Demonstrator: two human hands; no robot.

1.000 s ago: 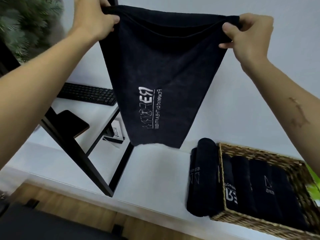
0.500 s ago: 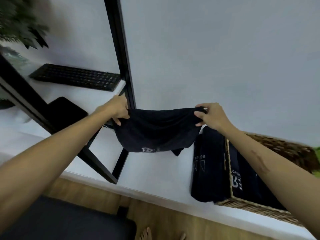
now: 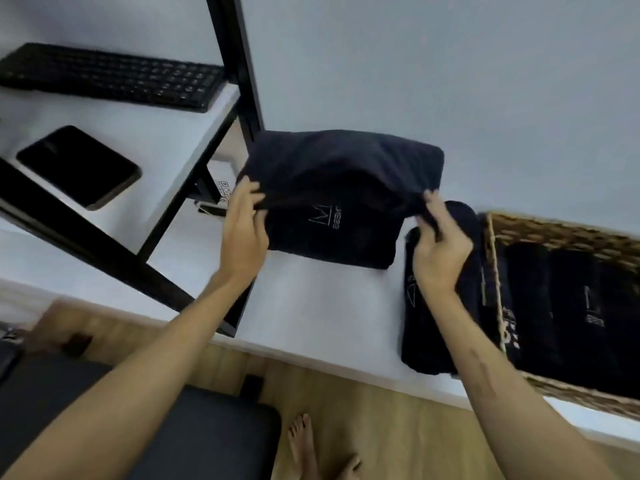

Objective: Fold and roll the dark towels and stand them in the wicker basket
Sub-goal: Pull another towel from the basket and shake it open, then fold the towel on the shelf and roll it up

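A dark towel (image 3: 341, 199), folded over, lies on the white table (image 3: 311, 306). The left hand (image 3: 244, 233) pinches its left edge, the right hand (image 3: 441, 252) its right corner, fingers curled on cloth. Just right, a rolled towel (image 3: 436, 327) lies against the wicker basket (image 3: 554, 233) holding more rolls.
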